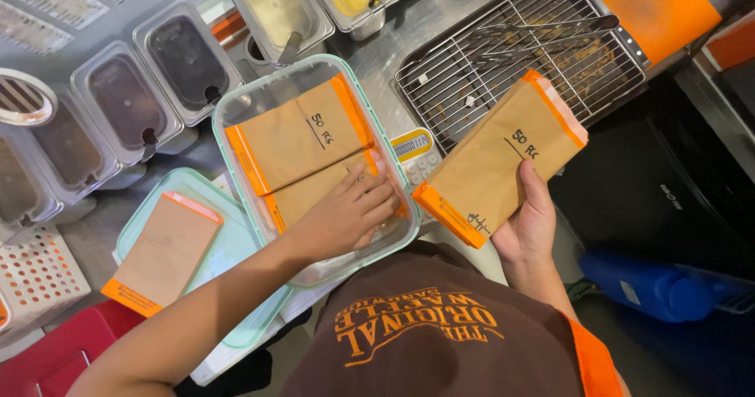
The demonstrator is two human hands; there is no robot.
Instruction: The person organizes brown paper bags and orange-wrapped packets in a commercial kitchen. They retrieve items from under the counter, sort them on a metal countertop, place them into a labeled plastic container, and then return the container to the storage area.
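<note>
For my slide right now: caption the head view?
Left hand presses a brown envelope inside a clear tub; right hand holds an envelope stack.

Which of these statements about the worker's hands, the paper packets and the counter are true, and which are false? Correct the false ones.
1. The right hand holds a brown paper packet. True.
2. The left hand rests inside the clear plastic container. True.
3. The clear container is empty. False: two packets lie in it.
4. A packet lies on the teal lid. True.
5. The wire rack holds stacked plates. False: tongs lie on it.
</note>
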